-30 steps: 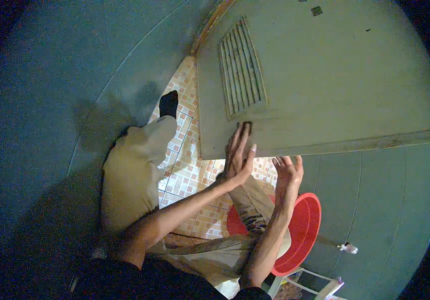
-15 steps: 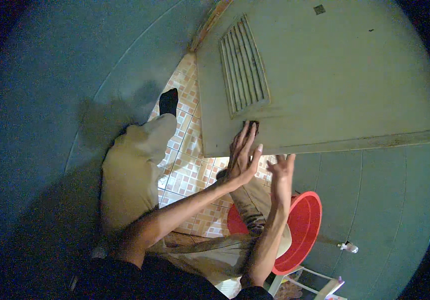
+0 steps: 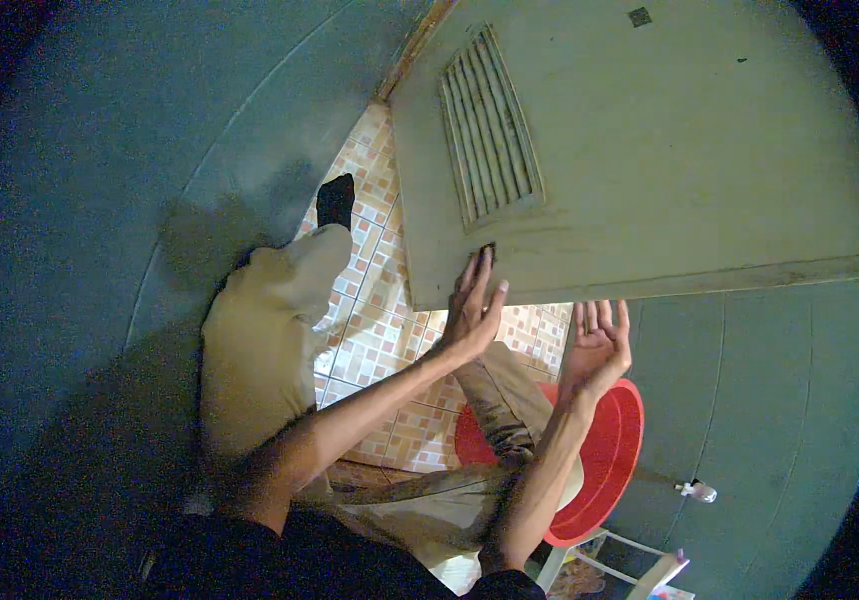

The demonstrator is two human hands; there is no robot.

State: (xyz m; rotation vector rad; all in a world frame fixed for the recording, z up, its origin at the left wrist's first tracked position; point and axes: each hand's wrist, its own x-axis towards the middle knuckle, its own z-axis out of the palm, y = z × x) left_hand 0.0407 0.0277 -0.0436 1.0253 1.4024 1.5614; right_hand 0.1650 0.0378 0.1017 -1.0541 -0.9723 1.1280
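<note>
My left hand [image 3: 472, 310] has its fingers stretched over a small dark pad [image 3: 491, 247], pressed against the door below the vent. Most of the pad is hidden under the fingers, so its exact kind is unclear. The greenish door [image 3: 670, 180] has a slatted vent [image 3: 492, 125] and dirty smears around its lower part. My right hand [image 3: 598, 350] is open, palm turned up, with its fingertips at the door's bottom edge. It holds nothing that I can see.
A red plastic basin [image 3: 618, 450] stands beside my right forearm. Tan-and-white tiles [image 3: 380, 330] cover the floor. Blue-green walls [image 3: 730, 390] close in on both sides. A small white rack [image 3: 650, 580] and a small clear-and-white fitting [image 3: 696, 491] are at lower right.
My left hand has slid slightly left across the door with the dark pad. My right hand has moved right and turned its palm up under the door's edge.
</note>
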